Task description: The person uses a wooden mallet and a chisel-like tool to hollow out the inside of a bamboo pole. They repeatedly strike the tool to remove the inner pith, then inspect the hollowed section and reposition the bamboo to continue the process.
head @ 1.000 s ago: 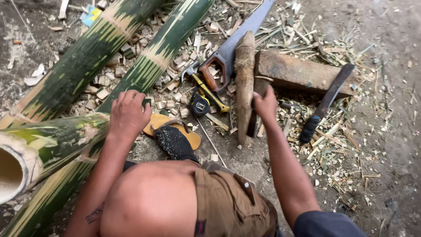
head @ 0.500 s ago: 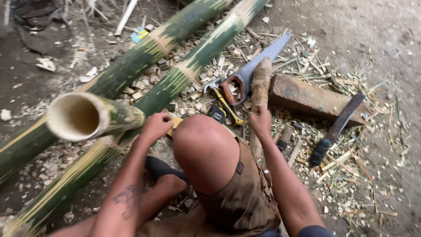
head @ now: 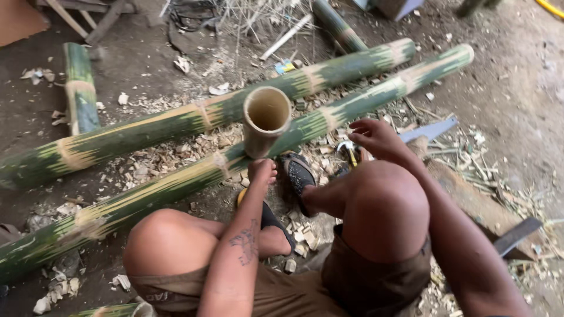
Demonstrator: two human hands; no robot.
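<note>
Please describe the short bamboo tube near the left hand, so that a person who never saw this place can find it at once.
Two long green bamboo poles lie across the dirt floor. Where the nearer one passes the left hand, a short bamboo tube rises. Unlike the poles, it is pale, and its hollow open end faces the camera.

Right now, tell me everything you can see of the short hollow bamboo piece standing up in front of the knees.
The short bamboo section is a hollow tube with pale tan walls and a clean-cut round rim, its open mouth facing the camera. It stands roughly upright, leaning a little, its foot against the nearer long green pole amid wood chips. The left hand is at its base; whether it grips it cannot be told. The right hand is apart from it.
</note>
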